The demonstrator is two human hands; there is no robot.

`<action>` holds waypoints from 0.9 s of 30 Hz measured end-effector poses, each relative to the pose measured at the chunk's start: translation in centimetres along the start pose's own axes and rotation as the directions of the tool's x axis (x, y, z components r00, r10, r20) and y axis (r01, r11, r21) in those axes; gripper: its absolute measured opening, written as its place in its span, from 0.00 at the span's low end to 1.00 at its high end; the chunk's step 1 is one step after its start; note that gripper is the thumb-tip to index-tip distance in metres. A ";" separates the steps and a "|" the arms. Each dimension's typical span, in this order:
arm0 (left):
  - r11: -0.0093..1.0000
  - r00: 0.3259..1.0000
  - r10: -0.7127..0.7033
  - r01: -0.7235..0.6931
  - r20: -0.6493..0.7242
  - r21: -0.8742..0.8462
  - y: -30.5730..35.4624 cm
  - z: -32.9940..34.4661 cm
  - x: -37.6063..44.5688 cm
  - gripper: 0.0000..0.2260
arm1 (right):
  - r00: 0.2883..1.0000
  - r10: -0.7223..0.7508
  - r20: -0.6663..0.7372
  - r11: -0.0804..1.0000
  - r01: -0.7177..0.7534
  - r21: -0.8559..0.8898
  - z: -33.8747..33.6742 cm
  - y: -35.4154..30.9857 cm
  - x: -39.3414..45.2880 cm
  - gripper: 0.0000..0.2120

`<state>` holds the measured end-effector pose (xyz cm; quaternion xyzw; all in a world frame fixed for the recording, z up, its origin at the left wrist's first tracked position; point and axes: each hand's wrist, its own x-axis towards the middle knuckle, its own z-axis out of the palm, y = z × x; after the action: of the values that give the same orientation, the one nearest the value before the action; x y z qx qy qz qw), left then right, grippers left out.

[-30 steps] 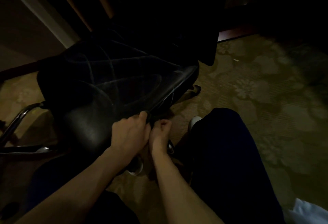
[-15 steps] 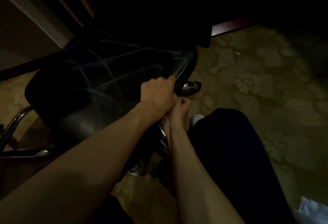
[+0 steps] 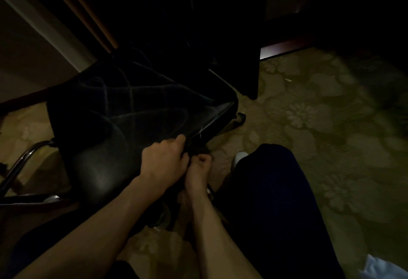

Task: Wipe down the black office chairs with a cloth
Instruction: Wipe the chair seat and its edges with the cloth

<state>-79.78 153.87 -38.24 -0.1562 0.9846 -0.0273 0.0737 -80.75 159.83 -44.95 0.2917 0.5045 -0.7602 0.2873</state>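
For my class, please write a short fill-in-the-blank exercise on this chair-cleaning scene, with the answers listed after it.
1. Both hands meet at the front edge of the black ____.
2. The left hand and right hand have their fingers ____.
3. The floor is a carpet patterned with ____.
4. A curved metal ____ shows at the far left.

Answers: seat; curled; flowers; armrest

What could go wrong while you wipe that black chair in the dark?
The room is very dim, so smears on the black seat may be missed; faint streaks already show on it. Both hands, left and right, bunch a dark cloth at the seat's front edge, and it could slip from them unseen. The chair seems to have a wheel, so a hard push might roll it away over the carpet.
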 end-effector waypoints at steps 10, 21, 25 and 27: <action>0.990 0.987 0.138 -0.139 -0.082 -0.002 5.9 -1.3 7.0 0.14 | 0.972 -0.222 -0.070 0.975 0.219 -0.048 -1.2 -9.9 1.5 0.19; 0.991 0.993 0.115 -0.114 -0.011 0.064 8.3 -2.3 11.3 0.16 | 0.898 -0.364 -0.246 0.931 0.348 -0.108 -1.0 -11.1 8.0 0.04; 0.988 0.995 0.100 -0.102 0.017 0.117 6.9 -1.1 7.9 0.13 | 0.951 -0.237 -0.201 0.971 0.237 -0.023 -1.2 -7.0 6.0 0.06; 0.979 0.993 0.114 -0.118 0.033 0.169 5.8 -0.3 5.8 0.11 | 0.991 -0.097 -0.095 0.995 0.101 0.028 -1.2 -3.9 4.9 0.09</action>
<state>-87.04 157.61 -39.22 -0.0919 0.9852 -0.1053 0.0996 -86.67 161.55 -46.63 0.3063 0.5187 -0.7672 0.2204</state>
